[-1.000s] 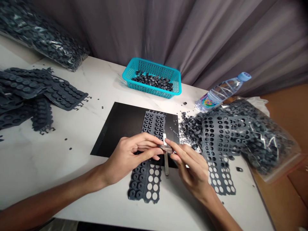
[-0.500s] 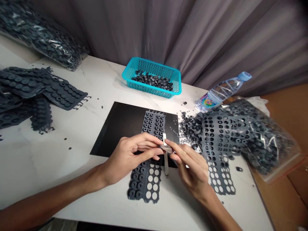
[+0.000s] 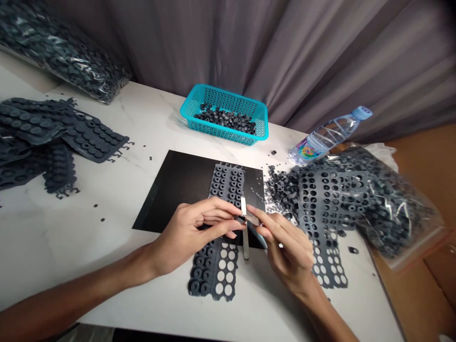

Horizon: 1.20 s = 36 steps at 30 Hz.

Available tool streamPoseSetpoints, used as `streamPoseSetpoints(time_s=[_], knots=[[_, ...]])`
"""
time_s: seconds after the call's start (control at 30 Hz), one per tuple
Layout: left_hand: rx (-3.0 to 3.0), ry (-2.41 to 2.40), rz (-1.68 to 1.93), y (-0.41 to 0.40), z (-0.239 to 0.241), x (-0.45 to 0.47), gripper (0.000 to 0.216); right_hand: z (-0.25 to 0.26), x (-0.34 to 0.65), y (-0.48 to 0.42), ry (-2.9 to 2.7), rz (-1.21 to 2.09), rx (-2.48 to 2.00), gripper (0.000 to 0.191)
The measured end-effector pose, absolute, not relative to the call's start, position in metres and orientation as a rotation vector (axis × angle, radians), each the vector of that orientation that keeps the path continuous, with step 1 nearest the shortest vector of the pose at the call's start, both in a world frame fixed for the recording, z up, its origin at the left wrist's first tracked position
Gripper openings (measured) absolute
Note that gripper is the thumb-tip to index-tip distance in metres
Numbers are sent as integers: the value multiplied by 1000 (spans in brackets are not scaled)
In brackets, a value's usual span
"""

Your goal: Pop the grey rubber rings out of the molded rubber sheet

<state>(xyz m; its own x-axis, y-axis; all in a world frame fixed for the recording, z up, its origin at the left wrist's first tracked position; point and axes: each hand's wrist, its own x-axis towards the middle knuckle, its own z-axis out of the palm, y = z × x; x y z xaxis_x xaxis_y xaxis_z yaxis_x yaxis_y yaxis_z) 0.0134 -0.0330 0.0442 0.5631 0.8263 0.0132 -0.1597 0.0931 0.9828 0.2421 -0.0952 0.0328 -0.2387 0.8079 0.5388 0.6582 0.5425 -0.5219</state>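
My left hand [image 3: 194, 232] rests on a dark grey rubber strip [image 3: 224, 190] of small rings and pinches at it with thumb and forefinger. My right hand [image 3: 287, 247] holds a small metal blade tool [image 3: 251, 219] whose tip meets the left fingertips. The strip lies lengthwise across a black mat [image 3: 181, 185]; its near right part shows empty round holes, while rings still sit in the rest. A thin metal bar [image 3: 245, 228] lies along the strip's right edge between the hands.
A turquoise basket [image 3: 223, 114] of loose rubber rings stands behind the mat. Emptied strips and loose rings [image 3: 320, 199] pile at the right by a clear bag [image 3: 392, 209] and a water bottle [image 3: 327, 135]. More full strips [image 3: 46, 137] lie at left.
My right hand has shifted slightly right and tilted the blade tool; the left hand stays almost still on the strip.
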Motion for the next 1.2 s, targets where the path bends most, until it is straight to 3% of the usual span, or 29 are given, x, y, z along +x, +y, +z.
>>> streamPoseSetpoints(time_s=[1.2], knots=[[1315, 666, 857, -34, 44, 13, 14, 35, 240, -93, -2030, 256, -1167, 47]])
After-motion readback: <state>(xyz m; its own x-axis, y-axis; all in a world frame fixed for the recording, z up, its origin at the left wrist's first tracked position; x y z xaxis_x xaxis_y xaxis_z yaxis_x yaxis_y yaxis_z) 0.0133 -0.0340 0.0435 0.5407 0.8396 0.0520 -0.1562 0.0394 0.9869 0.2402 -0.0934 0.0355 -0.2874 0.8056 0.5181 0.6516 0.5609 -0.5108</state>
